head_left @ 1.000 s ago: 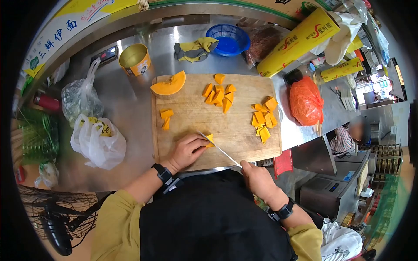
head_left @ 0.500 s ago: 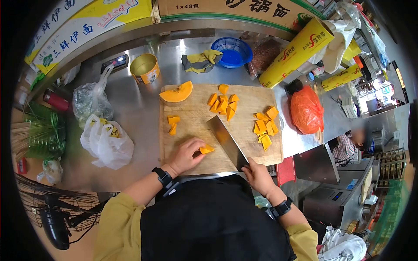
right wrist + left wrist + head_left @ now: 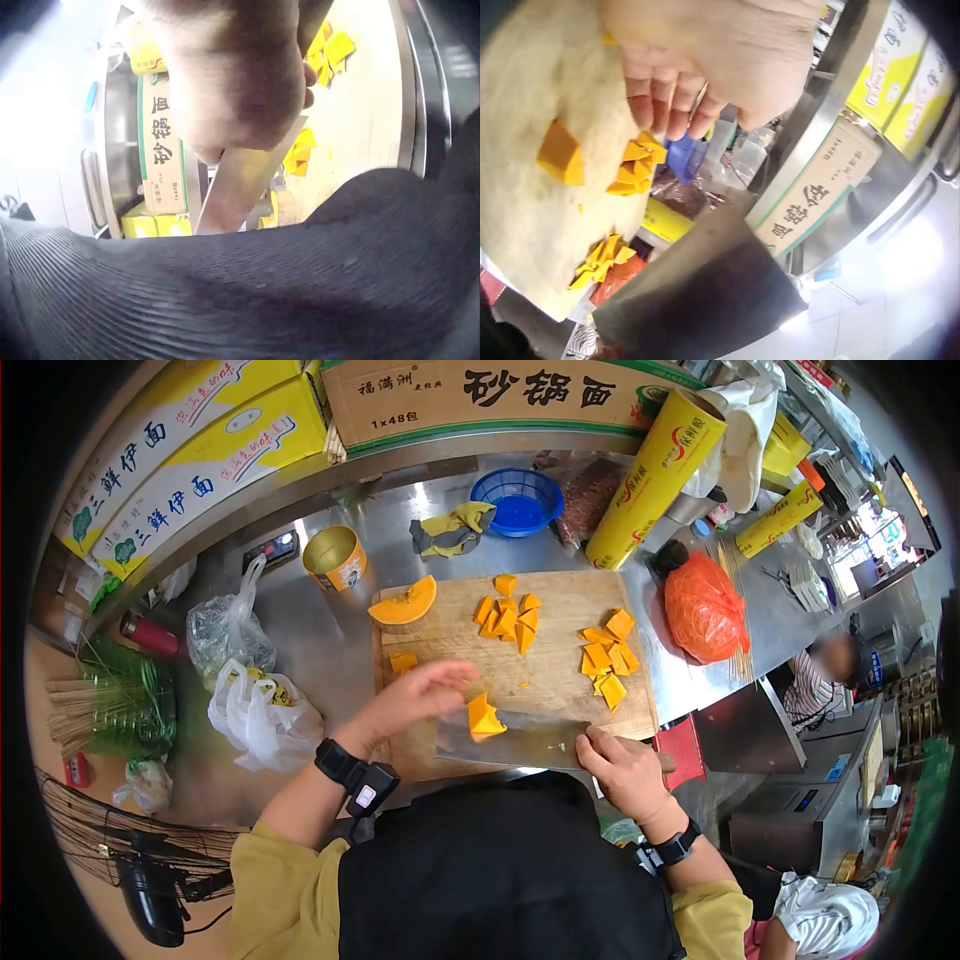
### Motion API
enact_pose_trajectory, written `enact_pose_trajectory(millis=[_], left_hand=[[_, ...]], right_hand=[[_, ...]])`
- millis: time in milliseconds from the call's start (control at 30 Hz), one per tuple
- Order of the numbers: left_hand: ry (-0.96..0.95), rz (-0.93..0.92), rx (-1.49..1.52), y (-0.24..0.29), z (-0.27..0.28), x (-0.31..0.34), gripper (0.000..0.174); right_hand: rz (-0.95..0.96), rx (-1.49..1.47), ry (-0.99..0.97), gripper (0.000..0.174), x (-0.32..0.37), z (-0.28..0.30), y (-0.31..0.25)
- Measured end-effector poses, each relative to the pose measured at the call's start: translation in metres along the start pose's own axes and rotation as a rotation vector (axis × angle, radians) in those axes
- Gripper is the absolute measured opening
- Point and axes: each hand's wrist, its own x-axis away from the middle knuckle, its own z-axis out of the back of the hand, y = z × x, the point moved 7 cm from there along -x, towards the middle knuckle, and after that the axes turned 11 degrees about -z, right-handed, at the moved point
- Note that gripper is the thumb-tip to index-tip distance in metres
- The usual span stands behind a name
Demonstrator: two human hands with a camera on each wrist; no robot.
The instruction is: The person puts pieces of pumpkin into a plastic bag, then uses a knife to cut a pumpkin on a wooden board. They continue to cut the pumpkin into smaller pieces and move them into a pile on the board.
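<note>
My right hand [image 3: 630, 765] grips the handle of a broad cleaver [image 3: 540, 744] at the board's near edge, its blade pointing left. A pumpkin piece [image 3: 484, 710] is right at the blade in the head view; in the left wrist view this pumpkin piece [image 3: 561, 155] shows on the wooden cutting board [image 3: 565, 695]. My left hand [image 3: 420, 695] hovers over the board just left of it, fingers extended and holding nothing. Cut pumpkin chunks [image 3: 510, 622] lie in the middle, more chunks [image 3: 608, 658] at the right, and a pumpkin wedge [image 3: 405, 604] at the far left.
Plastic bags [image 3: 262, 710] and an open can [image 3: 333, 558] stand left of the board. Behind it are a cloth [image 3: 453, 530], a blue basket [image 3: 517, 503] and a tall yellow box [image 3: 655, 480]. A red bag [image 3: 705, 610] sits to the right.
My left hand has let go of the pumpkin piece, risen and spread its fingers. The cleaver has swung from pointing away to lying across the near board, its tip leftward. The head view has shifted.
</note>
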Motion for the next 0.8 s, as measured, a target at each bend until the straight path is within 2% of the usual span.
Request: enact_pose_trajectory(millis=[100,200,300,400,533,633,800], left_hand=[[-0.316,-0.056,-0.066,0.01,-0.035,-0.007,0.038],[-0.419,-0.058,-0.321,0.009,-0.037,-0.013,0.03],[-0.315,-0.052,-0.399,-0.001,-0.032,-0.013,0.02],[0.073,0.144,0.044,-0.062,0.001,-0.007,0.014],[0.282,0.089,-0.005,-0.081,0.017,-0.003,0.015],[0.287,0.078,-0.049,-0.098,0.015,-0.011,0.019],[0.254,0.088,-0.544,-0.111,0.022,-0.024,0.019]], right_hand=[[0.05,0.044,-0.003,0.035,0.0,0.004,-0.001],[0.064,0.068,-0.017,0.035,0.003,0.007,-0.001],[0.057,0.082,-0.045,0.035,0.009,0.005,-0.001],[0.036,0.028,-0.071,0.034,0.018,0.001,0.005],[-0.19,-0.15,-0.081,0.027,0.033,-0.005,0.024],[-0.395,-0.316,-0.083,0.02,0.044,-0.014,0.036],[-0.559,-0.52,-0.031,0.012,0.042,-0.04,0.045]])
